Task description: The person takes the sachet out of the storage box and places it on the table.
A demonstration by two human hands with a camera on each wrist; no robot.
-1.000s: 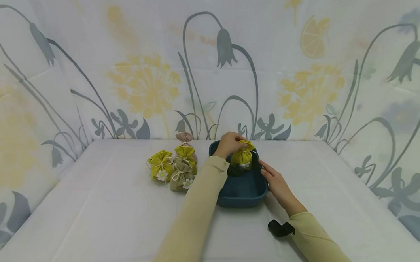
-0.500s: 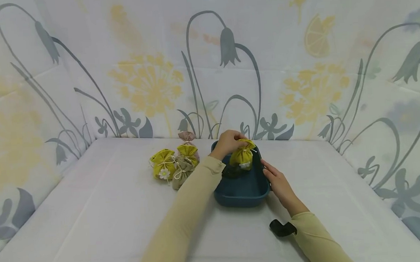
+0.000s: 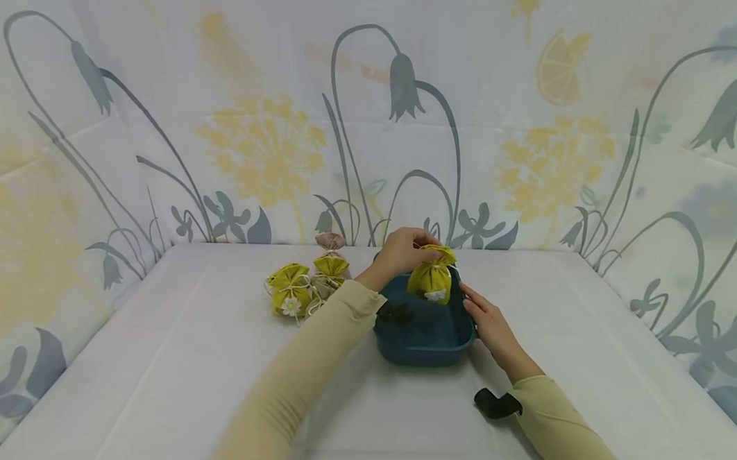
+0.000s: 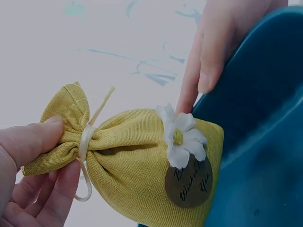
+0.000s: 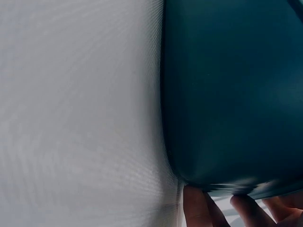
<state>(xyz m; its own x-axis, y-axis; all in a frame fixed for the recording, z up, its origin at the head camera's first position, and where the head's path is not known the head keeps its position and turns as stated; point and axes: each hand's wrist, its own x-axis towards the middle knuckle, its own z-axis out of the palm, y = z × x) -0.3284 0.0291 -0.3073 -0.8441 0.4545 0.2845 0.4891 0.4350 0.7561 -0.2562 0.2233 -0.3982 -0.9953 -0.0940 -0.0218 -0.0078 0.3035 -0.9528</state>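
In the head view, my left hand (image 3: 401, 256) pinches a yellow-green drawstring pouch (image 3: 430, 282) by its gathered neck. The left wrist view shows thumb and fingers on the cloth above the white cord; a white flower and a round brown tag decorate the pouch (image 4: 137, 156). It hangs over the right side of a dark blue tub (image 3: 428, 355). My right hand (image 3: 492, 328) lies along the tub's outer right wall, its fingers extended and touching near the rim. In the right wrist view, fingertips (image 5: 196, 205) meet the tub's outer wall (image 5: 232, 104).
Left of the tub stand another yellow pouch (image 3: 289, 290), a further yellow one (image 3: 331, 265) and a pinkish pouch (image 3: 330, 241); a beige pouch is mostly behind my left sleeve (image 3: 313, 358). A black strap-like piece (image 3: 496, 404) sits at my right wrist. White cloth (image 3: 164, 380) covers the table.
My left hand has carried the yellow pouch slightly to the right and up, over the tub's right side. My left forearm has swung left, covering more of the beige pouch. My right hand stays at the tub.
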